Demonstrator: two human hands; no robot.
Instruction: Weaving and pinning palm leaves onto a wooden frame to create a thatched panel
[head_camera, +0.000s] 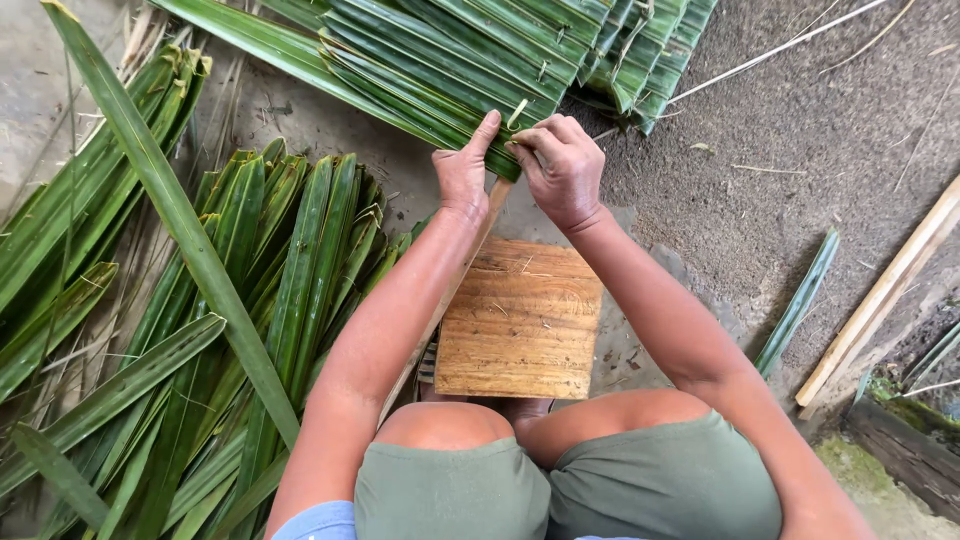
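Note:
My left hand (462, 170) presses on the edge of a row of folded green palm leaves (450, 60) that runs up and to the right across the ground. My right hand (562, 165) grips the same leaf edge beside it, pinching a thin pale sliver (517, 112) that pokes through the fold. A slim wooden stick (470, 270) runs from under the leaves down toward my knees. A square wooden board (520, 320) lies just in front of my knees, under my forearms.
A pile of loose long green leaves (200, 330) fills the left side. Bare dark earth (800, 170) lies at the right, with a single leaf strip (800, 300), a pale wooden slat (885, 290) and thin leaf ribs (770, 50).

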